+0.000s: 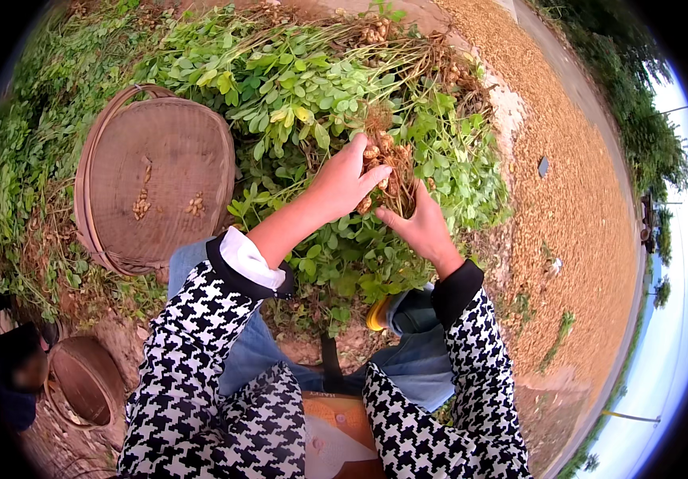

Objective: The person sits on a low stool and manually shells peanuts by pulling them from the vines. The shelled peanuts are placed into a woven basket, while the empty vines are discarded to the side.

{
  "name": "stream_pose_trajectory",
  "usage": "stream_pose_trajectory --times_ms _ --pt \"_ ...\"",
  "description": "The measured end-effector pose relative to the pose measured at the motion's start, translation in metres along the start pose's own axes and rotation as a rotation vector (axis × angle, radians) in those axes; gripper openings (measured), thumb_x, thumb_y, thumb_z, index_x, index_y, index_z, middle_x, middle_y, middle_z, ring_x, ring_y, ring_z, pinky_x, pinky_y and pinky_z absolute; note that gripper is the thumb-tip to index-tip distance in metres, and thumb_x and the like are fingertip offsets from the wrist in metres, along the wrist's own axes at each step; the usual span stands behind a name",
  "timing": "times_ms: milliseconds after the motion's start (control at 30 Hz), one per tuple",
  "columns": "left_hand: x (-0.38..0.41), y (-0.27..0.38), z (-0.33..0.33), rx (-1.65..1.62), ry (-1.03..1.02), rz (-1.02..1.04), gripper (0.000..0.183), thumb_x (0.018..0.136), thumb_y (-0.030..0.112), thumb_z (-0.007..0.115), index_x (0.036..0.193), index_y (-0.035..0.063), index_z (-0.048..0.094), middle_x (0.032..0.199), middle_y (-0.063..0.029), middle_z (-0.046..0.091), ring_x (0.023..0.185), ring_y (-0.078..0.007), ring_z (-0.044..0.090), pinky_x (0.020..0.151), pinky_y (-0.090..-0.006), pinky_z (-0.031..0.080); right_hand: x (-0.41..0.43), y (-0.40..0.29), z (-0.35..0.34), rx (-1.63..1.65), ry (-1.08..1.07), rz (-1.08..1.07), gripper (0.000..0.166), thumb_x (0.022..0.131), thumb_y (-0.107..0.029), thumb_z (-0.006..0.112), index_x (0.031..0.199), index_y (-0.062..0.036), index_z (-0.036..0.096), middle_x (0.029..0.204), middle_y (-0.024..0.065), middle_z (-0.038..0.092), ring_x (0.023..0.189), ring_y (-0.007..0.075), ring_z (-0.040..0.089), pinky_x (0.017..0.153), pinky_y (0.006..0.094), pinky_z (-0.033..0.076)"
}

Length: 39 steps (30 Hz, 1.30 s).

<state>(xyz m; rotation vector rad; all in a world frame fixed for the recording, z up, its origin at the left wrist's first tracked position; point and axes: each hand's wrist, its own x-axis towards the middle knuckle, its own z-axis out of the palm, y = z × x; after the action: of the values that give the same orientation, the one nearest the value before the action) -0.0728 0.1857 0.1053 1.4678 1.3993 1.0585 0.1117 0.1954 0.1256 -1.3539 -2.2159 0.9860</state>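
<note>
Clumped peanut pods [371,157] hang among the roots of a peanut plant in front of me. My left hand [353,176] has its thumb and fingers closed on these pods. Just to the right, my right hand [419,224] grips the root end [402,185] of the plant, its fingertips partly hidden behind the roots. Leafy green peanut plants [296,78] lie heaped under and beyond both hands. A round woven basket [158,132] stands left of my forearm, tilted towards me, with a few peanut pods [141,206] on its inside.
Peanuts [565,239] are spread over the ground on the right. A second, smaller basket [83,371] lies at the lower left beside another person [21,371]. More peanut plants [27,149] cover the ground on the left. My shoe [377,314] is below the heap.
</note>
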Motion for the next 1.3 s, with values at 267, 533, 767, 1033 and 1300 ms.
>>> stream_pose_trajectory --times_ms 267,533,767,1033,1300 --pt "-0.005 0.000 0.013 0.113 0.058 0.009 0.030 0.091 0.019 0.049 0.110 -0.0017 0.040 0.098 -0.0251 0.058 0.091 -0.0405 0.057 0.076 -0.0441 0.046 0.008 0.004 0.005 -0.200 0.106 -0.025 0.051 0.074 -0.020 0.069 0.110 0.0027 0.041 0.077 0.0238 0.062 0.071 0.0400 0.062 0.063 0.0436 0.050" --pt "-0.014 0.023 0.006 0.455 -0.009 0.009 0.021 0.092 0.020 0.047 0.098 0.0016 0.040 0.082 -0.0237 0.060 0.075 -0.0418 0.057 0.064 -0.0490 0.044 0.012 0.009 -0.007 -0.540 0.150 -0.152 0.040 0.072 -0.013 0.066 0.101 -0.0023 0.040 0.073 0.0201 0.060 0.065 0.0381 0.060 0.056 0.0453 0.047" --pt "-0.021 0.005 0.007 -0.074 -0.234 -0.087 0.027 0.094 0.025 0.046 0.092 -0.0012 0.044 0.074 -0.0111 0.058 0.065 -0.0194 0.054 0.061 -0.0348 0.044 0.017 0.044 -0.001 -0.650 0.144 -0.204 0.030 0.072 -0.006 0.059 0.094 -0.0045 0.038 0.070 0.0183 0.058 0.063 0.0386 0.058 0.055 0.0471 0.046" --pt "-0.034 -0.013 -0.096 0.177 0.024 -0.093 0.016 0.088 0.016 0.047 0.094 0.0022 0.052 0.068 -0.0095 0.055 0.062 -0.0206 0.054 0.057 -0.0333 0.042 0.022 0.090 -0.061 -0.314 0.411 0.124 0.026 0.088 -0.015 0.055 0.106 0.0021 0.047 0.090 0.0256 0.061 0.084 0.0428 0.059 0.070 0.0422 0.047" --pt "-0.052 -0.041 -0.153 0.696 0.276 -0.060 0.055 0.082 0.029 0.062 0.126 0.0016 0.045 0.124 -0.0210 0.050 0.116 -0.0331 0.048 0.097 -0.0402 0.038 0.021 0.029 -0.059 -0.026 0.338 -0.005 0.030 0.087 -0.011 0.057 0.111 0.0029 0.047 0.100 0.0202 0.062 0.091 0.0296 0.061 0.080 0.0350 0.045"
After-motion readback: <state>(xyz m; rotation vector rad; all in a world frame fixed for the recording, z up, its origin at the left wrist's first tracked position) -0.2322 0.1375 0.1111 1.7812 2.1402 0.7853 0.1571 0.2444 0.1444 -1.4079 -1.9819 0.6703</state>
